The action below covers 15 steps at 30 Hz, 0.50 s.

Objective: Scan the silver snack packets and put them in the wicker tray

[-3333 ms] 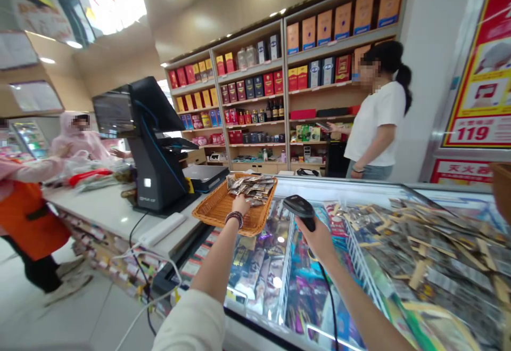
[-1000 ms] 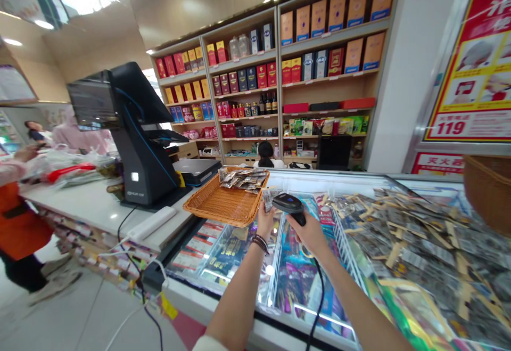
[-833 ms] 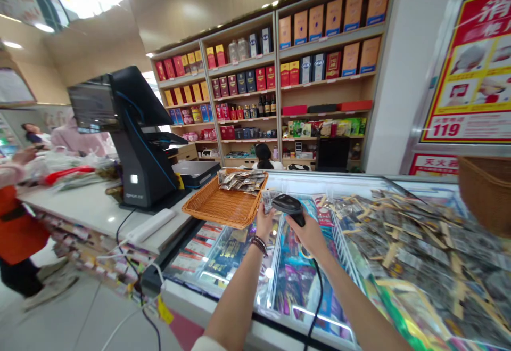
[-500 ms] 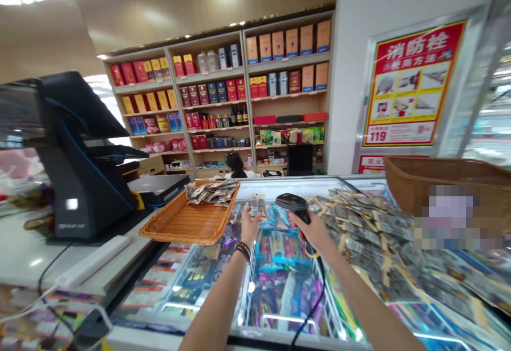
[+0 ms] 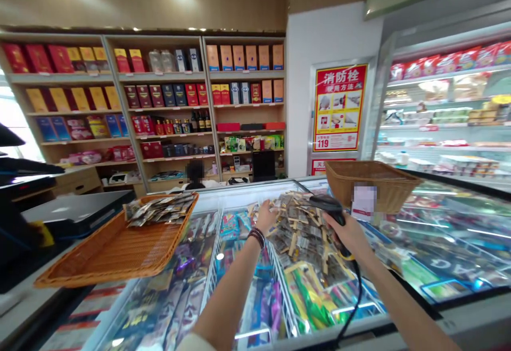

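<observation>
My right hand [image 5: 349, 234] grips the handle of a black barcode scanner [image 5: 328, 205]. Its head points left over a loose pile of small snack packets [image 5: 303, 228], and its cable hangs down to the counter. At the pile's left edge is my left hand [image 5: 266, 219], with a beaded bracelet on the wrist. Its fingers are curled, and what lies between them is hidden. Off to the left, an orange wicker basket [image 5: 115, 252] holds a heap of similar packets [image 5: 162, 209] at its far end.
The pile lies on a glass-topped freezer [image 5: 207, 197] stocked with colourful packs. A brown wicker basket [image 5: 371, 172] stands at the pile's far right. A flat black device [image 5: 80, 210] sits at left. Beyond, a person [image 5: 195, 174] is before shelves of boxes.
My view has turned right. My left hand has moved right to the pile's edge; the small packet it held is no longer plainly visible. The scanner stays in my right hand, over the pile.
</observation>
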### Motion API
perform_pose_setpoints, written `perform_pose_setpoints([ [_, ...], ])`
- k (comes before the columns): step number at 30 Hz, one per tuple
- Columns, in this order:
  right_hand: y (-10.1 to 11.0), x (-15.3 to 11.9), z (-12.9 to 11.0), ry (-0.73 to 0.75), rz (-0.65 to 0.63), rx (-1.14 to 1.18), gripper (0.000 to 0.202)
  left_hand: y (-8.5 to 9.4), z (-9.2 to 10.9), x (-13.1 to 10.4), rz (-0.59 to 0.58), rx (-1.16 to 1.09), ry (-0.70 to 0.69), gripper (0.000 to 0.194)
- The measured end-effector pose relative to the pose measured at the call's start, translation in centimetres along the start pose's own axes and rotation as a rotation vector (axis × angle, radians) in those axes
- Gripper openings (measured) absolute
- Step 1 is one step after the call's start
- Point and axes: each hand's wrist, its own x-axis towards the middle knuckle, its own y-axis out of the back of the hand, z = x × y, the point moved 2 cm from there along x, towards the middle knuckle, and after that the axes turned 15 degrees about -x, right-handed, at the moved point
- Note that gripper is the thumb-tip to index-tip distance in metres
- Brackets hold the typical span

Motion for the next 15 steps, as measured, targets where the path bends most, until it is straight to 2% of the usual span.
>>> perform_pose_setpoints([
  [2,-0.2,-0.7,0.1,0.007,-0.003,-0.050,0.042,1.1,0.0,-0.9,0.003,0.170,-0.104,0.051],
  [5,-1.7,-1.7,-0.9,0.028,-0.025,-0.104,0.042,4.8,-0.1,-2.7,-0.055,0.319,-0.187,0.044],
  [7,-3.6,-2.4,-2.3,0.058,-0.066,-0.087,0.041,8.2,0.3,-4.0,-0.088,0.384,-0.212,0.040],
  [10,-7.3,-3.4,-5.1,0.133,-0.151,-0.006,0.040,13.8,2.0,-5.5,-0.095,0.478,-0.264,0.037],
  [15,-13.7,-5.0,-10.5,0.259,-0.290,0.134,0.043,23.4,6.2,-6.9,0.034,0.698,-0.304,0.034],
])
